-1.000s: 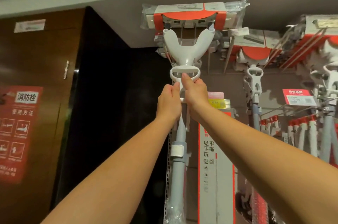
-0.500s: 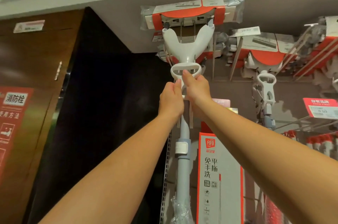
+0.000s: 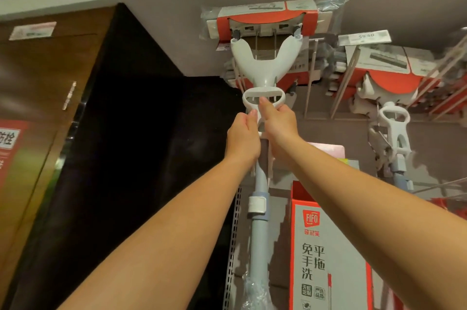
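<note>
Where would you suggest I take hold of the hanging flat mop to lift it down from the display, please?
Grip the flat mop at its narrow neck just below the oval ring, where the left hand and right hand grip it. Come from the front and below: the pole hangs vertical, and the ring flares above, so hands pushing up probably will not slip.

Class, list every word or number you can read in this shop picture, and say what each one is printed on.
"FIFO": red-and-grey display board.
"平拖" and "免手洗": same board.
"防栓", cut off: red poster.
Price tag: digits upside down, blurred.
Door label: blurred.
Wrapper on the mop: too small.
</note>
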The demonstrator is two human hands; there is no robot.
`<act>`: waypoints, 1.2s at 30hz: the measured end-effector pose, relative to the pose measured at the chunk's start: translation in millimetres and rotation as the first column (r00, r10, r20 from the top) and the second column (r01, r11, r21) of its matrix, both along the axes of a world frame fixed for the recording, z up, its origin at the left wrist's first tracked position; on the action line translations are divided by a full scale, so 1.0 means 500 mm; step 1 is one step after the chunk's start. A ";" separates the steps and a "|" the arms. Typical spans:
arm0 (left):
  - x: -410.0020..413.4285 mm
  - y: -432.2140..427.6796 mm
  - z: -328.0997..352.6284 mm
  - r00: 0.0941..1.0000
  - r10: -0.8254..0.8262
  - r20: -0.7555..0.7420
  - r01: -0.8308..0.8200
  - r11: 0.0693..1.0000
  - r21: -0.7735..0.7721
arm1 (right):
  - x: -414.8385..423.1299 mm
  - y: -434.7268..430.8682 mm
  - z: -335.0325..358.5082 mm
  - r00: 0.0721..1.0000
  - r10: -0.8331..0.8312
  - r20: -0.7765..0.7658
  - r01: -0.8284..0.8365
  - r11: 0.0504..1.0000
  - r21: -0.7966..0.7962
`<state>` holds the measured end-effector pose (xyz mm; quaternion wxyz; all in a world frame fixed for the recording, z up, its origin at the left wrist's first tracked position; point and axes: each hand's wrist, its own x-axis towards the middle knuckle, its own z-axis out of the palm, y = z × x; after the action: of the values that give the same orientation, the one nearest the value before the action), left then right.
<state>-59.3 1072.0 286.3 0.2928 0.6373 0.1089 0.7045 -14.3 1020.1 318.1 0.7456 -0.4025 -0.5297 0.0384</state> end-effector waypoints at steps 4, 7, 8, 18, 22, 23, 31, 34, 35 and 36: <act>0.003 0.038 0.009 1.000 0.004 0.007 -0.004 0.999 0.038 | -0.001 0.033 0.007 1.000 0.005 -0.008 -0.004 0.999 0.040; 0.005 0.052 0.024 0.999 0.006 0.051 -0.010 0.997 0.075 | -0.005 0.047 0.024 1.000 0.004 -0.004 -0.003 0.997 0.078; 0.004 0.053 0.030 0.998 0.005 0.065 -0.010 0.997 0.079 | -0.007 0.048 0.032 1.000 -0.002 0.002 0.002 0.996 0.089; -0.002 0.062 0.053 0.999 0.026 0.022 -0.029 0.995 0.099 | 0.001 0.065 0.051 0.998 0.002 -0.061 0.000 0.999 0.044; 0.011 0.050 0.055 1.000 0.018 0.000 -0.018 0.997 0.078 | 0.014 0.060 0.054 0.997 -0.033 -0.070 0.037 0.997 0.067; 0.019 0.047 0.055 1.000 -0.002 -0.013 0.003 0.998 0.068 | 0.021 0.057 0.055 0.996 -0.045 -0.071 0.051 0.996 0.075; 0.064 0.061 0.047 0.995 -0.084 -0.058 0.088 0.994 0.065 | 0.068 0.055 0.050 0.991 -0.131 -0.003 0.131 0.990 0.042; 0.073 0.066 0.052 0.991 -0.124 -0.044 0.126 0.991 0.041 | 0.072 0.057 0.053 0.990 -0.139 0.027 0.138 0.990 0.027; 0.074 0.066 0.056 0.991 -0.131 -0.030 0.132 0.991 0.035 | 0.071 0.057 0.057 0.989 -0.142 0.042 0.141 0.990 0.024; 0.073 0.066 0.062 0.990 -0.138 -0.022 0.139 0.990 0.031 | 0.070 0.056 0.062 0.988 -0.146 0.053 0.145 0.989 0.026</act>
<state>-22.7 1104.8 317.4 0.3294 0.6550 0.0559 0.6778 20.8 1048.0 349.0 0.7359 -0.4329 -0.5196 -0.0328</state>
